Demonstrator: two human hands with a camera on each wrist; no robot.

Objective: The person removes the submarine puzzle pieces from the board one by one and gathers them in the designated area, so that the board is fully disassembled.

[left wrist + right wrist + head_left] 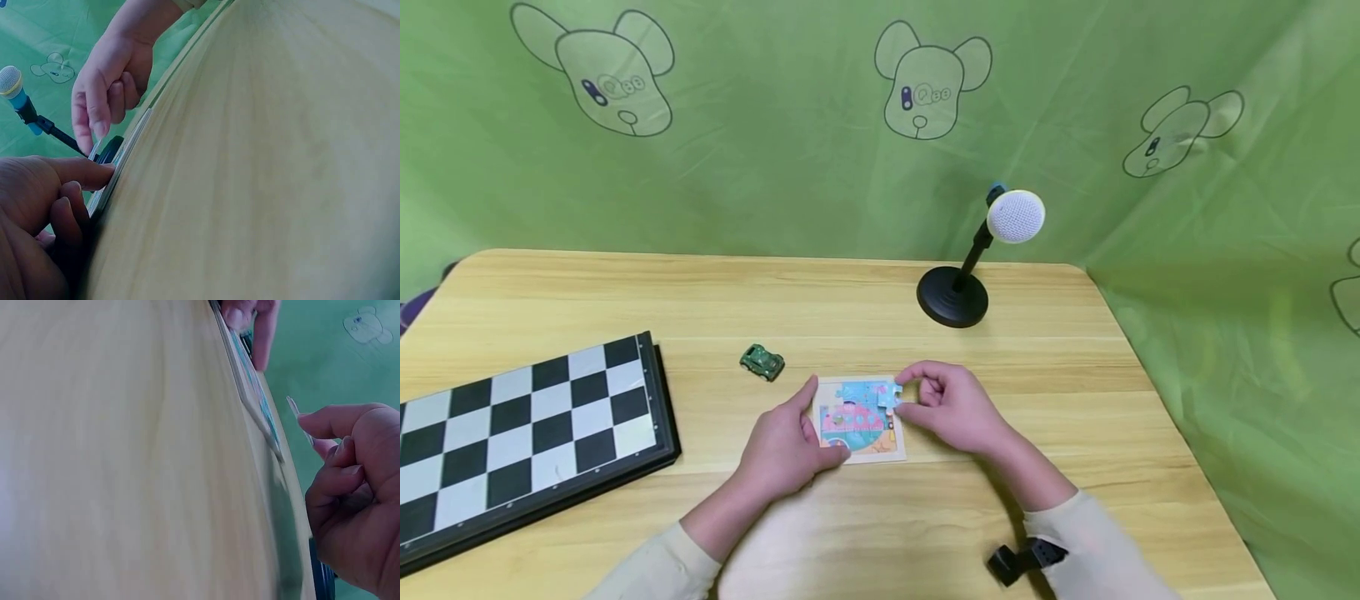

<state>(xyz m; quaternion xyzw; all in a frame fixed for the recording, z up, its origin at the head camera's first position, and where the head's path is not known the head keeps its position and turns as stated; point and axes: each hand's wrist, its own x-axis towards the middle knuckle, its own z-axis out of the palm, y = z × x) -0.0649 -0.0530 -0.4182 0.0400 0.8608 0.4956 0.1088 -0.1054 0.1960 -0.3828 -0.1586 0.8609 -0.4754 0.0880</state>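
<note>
A small picture puzzle board with a pale frame and a pink and blue picture lies on the table. My left hand holds it at the near left corner, thumb on the near edge and index finger along the left side. Between right thumb and index finger, my right hand pinches a light blue puzzle piece over the board's far right part. From the right wrist view, the puzzle piece is tilted and raised above the puzzle board. The other right fingers are curled in.
A green toy car stands beyond the board to the left. At the left lies a black and white chessboard. A microphone on a black stand is at the back right of the wooden table, before a green curtain.
</note>
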